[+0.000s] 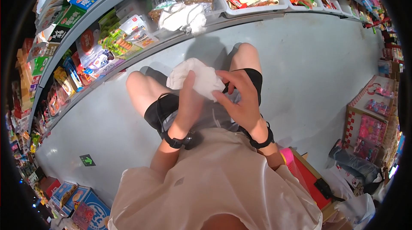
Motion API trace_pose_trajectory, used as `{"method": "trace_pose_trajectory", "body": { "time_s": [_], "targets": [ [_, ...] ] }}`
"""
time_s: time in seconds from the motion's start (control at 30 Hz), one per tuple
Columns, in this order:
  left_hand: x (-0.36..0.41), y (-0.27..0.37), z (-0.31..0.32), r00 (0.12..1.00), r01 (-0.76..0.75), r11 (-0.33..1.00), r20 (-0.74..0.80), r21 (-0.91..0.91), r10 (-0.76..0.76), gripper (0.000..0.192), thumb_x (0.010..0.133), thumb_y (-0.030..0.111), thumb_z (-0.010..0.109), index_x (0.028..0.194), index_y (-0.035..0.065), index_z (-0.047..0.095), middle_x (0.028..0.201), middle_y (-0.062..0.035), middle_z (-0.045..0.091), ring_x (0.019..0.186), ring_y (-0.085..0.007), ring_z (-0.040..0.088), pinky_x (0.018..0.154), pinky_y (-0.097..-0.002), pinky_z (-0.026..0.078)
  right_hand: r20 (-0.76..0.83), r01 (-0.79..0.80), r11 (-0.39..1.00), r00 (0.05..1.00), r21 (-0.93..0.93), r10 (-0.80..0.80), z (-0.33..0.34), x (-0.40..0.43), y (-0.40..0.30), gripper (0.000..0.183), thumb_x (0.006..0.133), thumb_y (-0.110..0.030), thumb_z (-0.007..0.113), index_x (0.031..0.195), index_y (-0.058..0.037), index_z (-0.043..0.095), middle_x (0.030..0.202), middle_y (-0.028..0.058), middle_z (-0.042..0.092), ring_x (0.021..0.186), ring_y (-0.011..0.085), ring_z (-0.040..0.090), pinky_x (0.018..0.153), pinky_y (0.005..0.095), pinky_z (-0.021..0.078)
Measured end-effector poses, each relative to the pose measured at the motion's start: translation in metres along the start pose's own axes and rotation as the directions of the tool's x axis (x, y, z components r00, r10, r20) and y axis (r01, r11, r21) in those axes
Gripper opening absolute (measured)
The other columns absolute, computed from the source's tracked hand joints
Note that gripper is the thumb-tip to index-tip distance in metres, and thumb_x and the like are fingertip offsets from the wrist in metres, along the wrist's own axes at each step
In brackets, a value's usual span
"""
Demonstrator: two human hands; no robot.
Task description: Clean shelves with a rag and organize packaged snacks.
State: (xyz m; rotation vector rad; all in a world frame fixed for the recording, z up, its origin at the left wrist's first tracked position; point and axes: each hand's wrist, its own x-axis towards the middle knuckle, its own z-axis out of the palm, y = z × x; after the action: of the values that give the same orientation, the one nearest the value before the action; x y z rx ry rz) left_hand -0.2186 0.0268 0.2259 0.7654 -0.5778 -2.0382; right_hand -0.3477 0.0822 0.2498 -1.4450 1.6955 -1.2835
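Note:
A crumpled white cloth (201,77) is spread between my two hands, above my lap. My left hand (190,101) is blurred, with its thumb lying over the near side of the cloth and the other fingers hidden. From the right, the thumb and fingers of my right hand (239,96) pinch the cloth's edge. More white fabric, perhaps a glove or mask with cords (182,17), rests at the front of the lower shelf beyond my knees. Dark bands circle both wrists.
Ahead and to the left curves a shelf edge (128,64) with packaged snacks behind it. A white tray (254,11) holds more packets. On my right stand a cardboard box (370,101) and a red folding seat or board (309,178). A blue carton (96,209) is behind me at left.

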Motion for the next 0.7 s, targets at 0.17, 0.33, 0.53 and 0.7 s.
{"method": "trace_pose_trajectory", "body": {
  "time_s": [0.17,0.33,0.53,0.7],
  "targets": [
    [-0.002,-0.009,-0.007,0.999,-0.038,0.982,0.036,0.187,0.031,0.036,0.091,0.033,0.052,0.112,0.0045,0.048,0.107,-0.0075,0.055,0.105,-0.0175,0.052,0.092,-0.0344,0.041,-0.038,-0.027,0.994,0.999,0.106,0.031,-0.002,-0.011,0.018,0.016,0.078,-0.001,0.067,0.092,-0.0034,0.06,0.09,0.007,0.056,0.065,0.0159,0.05,0.059,0.0264,0.0426],
    [-0.002,-0.014,-0.014,0.986,-0.131,0.972,0.132,0.196,0.106,0.033,0.084,0.019,0.059,0.11,0.0038,0.046,0.104,-0.0092,0.057,0.097,-0.0169,0.056,0.085,-0.0304,0.046,-0.211,0.05,0.996,0.977,0.067,-0.035,0.007,-0.01,0.015,0.012,0.08,0.002,0.063,0.091,-0.0021,0.059,0.085,0.006,0.058,0.06,0.0146,0.049,0.058,0.0246,0.0428],
    [0.0,-0.009,-0.018,0.992,-0.122,0.976,0.046,0.179,0.116,0.029,0.081,0.007,0.059,0.106,0.0053,0.045,0.092,-0.0057,0.057,0.083,-0.0116,0.056,0.071,-0.0245,0.048,-0.096,-0.086,0.957,0.989,0.277,0.117,0.013,-0.018,0.017,0.013,0.081,0.001,0.063,0.092,-0.0026,0.059,0.088,0.0066,0.058,0.064,0.0127,0.051,0.059,0.0236,0.0432],
    [0.0,-0.009,-0.024,0.99,-0.125,0.963,-0.037,0.238,0.138,0.021,0.082,0.009,0.06,0.098,0.0056,0.048,0.083,-0.002,0.053,0.074,-0.0083,0.052,0.064,-0.0236,0.045,0.107,-0.008,0.992,0.994,0.129,-0.006,0.007,-0.009,0.006,0.018,0.078,0.001,0.066,0.094,-0.0027,0.06,0.089,0.0084,0.058,0.066,0.016,0.053,0.059,0.0248,0.0433]
  ]
}}
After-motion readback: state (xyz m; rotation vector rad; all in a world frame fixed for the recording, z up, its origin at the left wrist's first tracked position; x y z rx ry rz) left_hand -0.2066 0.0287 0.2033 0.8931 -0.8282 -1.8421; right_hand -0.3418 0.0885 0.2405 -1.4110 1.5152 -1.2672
